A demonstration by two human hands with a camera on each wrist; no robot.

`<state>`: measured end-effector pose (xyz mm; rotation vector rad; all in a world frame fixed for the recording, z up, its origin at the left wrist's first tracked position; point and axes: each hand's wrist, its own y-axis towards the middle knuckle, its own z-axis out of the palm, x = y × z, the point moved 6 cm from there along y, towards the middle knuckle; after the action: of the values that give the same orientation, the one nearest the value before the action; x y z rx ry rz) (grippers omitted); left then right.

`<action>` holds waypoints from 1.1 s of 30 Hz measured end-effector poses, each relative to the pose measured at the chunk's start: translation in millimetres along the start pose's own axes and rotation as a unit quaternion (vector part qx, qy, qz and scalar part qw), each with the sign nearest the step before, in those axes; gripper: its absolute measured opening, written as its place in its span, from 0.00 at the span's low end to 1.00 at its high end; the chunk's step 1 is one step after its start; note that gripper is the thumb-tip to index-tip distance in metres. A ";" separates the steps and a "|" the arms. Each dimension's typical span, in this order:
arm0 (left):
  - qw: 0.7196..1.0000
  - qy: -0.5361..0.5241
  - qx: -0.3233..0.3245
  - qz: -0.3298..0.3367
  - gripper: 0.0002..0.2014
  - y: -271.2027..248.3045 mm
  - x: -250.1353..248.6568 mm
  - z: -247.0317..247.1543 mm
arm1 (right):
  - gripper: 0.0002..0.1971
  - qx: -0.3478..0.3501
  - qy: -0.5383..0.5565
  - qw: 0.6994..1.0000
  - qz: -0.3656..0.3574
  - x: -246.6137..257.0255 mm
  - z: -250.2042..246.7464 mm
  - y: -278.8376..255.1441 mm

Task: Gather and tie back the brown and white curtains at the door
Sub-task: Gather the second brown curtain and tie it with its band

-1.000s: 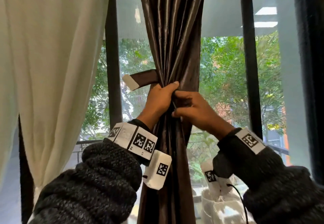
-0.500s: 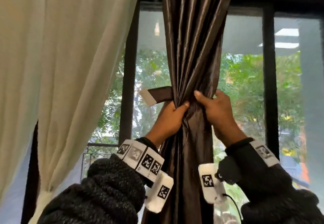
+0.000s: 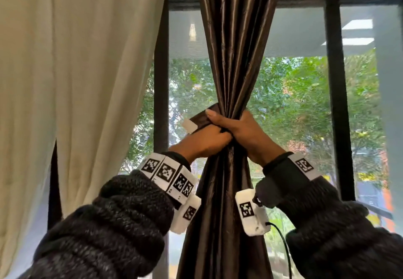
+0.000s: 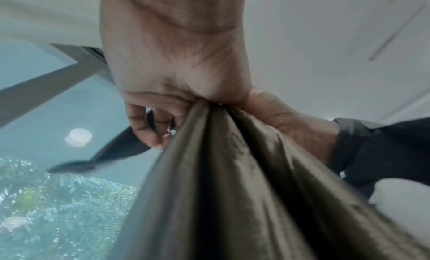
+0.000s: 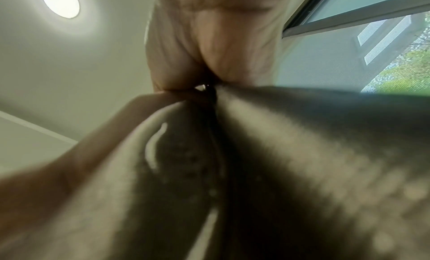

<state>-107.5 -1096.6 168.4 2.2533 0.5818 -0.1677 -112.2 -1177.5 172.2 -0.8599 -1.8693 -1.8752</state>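
The brown curtain (image 3: 234,60) hangs gathered into a tight bundle in front of the glass door. My left hand (image 3: 207,141) grips the bundle from the left, fingers curled round the folds (image 4: 209,172). My right hand (image 3: 239,126) wraps it from the right, its thumb lying across the front onto the brown tie-back strap (image 3: 201,118). The strap's white-tipped end (image 3: 189,125) sticks out to the left. In the right wrist view the curtain (image 5: 279,153) fills the frame, blurred. The white curtain (image 3: 76,71) hangs loose on the left.
Dark door frame bars stand left (image 3: 161,82) and right (image 3: 337,104) of the bundle. Green trees (image 3: 294,104) show through the glass. A cable (image 3: 283,248) hangs from the right wrist camera.
My right hand came across the front of the bundle and closed round it, thumb now on the strap. The left hand has kept its grip. The camera view tilted upward.
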 end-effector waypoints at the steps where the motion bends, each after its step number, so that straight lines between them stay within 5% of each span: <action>1: 1.000 -0.009 0.025 0.015 0.25 -2.2 -3.9 -1.7 | 0.23 0.003 -0.012 1.000 -0.014 3.0 0.0 -0.3; 3: 0.996 -0.031 0.083 0.006 0.23 -4.0 -4.6 -7.0 | 0.15 0.001 -0.011 1.000 -0.014 3.9 -0.2 0.5; 6: 0.991 -0.040 0.121 -0.042 0.08 -8.0 0.1 -23.2 | 0.16 0.000 -0.011 1.000 -0.005 -3.2 -0.7 4.6; 9: 0.996 0.027 0.051 -0.062 0.06 -7.0 13.9 -41.8 | 0.18 -0.018 -0.005 1.000 0.003 -8.5 -6.4 5.2; 12: 0.993 0.089 -0.074 -0.007 0.13 0.2 20.5 -53.0 | 0.19 -0.032 -0.002 0.999 -0.003 -14.0 -9.5 7.7; 15: 0.982 -0.021 -0.186 0.024 0.11 3.5 17.4 -57.1 | 0.22 -0.044 -0.033 0.998 -0.011 -14.7 -6.4 6.9; 21: 0.936 -0.320 -0.117 -0.085 0.19 10.5 21.6 -17.1 | 0.26 -0.075 -0.089 0.993 -0.002 -20.7 -3.6 2.1; 24: 0.923 -0.360 -0.096 -0.093 0.24 14.2 16.1 -8.0 | 0.18 -0.095 -0.109 0.989 0.004 -24.7 -4.6 -7.3; 27: 0.905 -0.410 -0.067 -0.095 0.23 20.9 8.8 -5.0 | 0.21 -0.112 -0.178 0.977 -0.038 -18.5 6.1 -19.0; 33: 0.930 -0.358 -0.053 -0.070 0.24 27.9 1.7 -1.9 | 0.25 0.004 -0.459 0.887 -0.050 -19.3 28.5 -31.0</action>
<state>-93.3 -1111.0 187.9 1.8582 0.3344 -0.9582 -112.6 -1150.6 134.5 -1.9203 -2.4357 -1.6163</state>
